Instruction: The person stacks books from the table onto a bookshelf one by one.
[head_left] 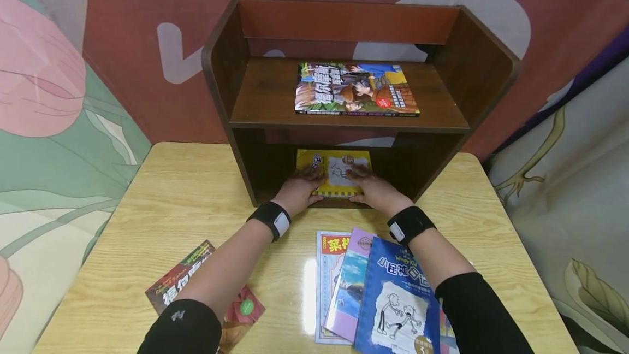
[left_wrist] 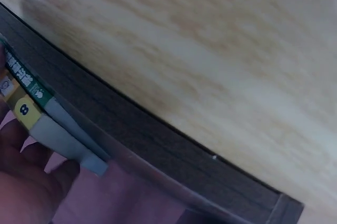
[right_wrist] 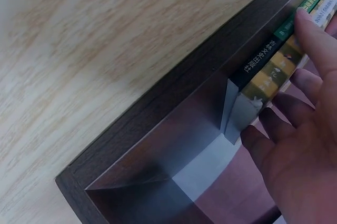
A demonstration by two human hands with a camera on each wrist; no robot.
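Observation:
A yellow book (head_left: 338, 190) lies flat on the lower shelf of a dark brown bookshelf (head_left: 344, 125). Under it is a book with a green and black spine (right_wrist: 254, 66), seen in the wrist views. My left hand (head_left: 298, 190) rests on the left part of the yellow cover, fingers spread, its thumb at the front edge. On the right part, my right hand (head_left: 377, 193) touches the cover with extended fingers. The right wrist view shows its thumb against the spines. In the left wrist view, part of the left hand (left_wrist: 31, 182) is cut off.
A colourful comic-style book (head_left: 356, 89) lies on the upper shelf. On the wooden table (head_left: 196, 179), a reddish book (head_left: 189, 272) lies partly under the left forearm. Blue (head_left: 393, 299), purple (head_left: 346, 294) and pale blue-bordered (head_left: 326, 255) books overlap near the right forearm.

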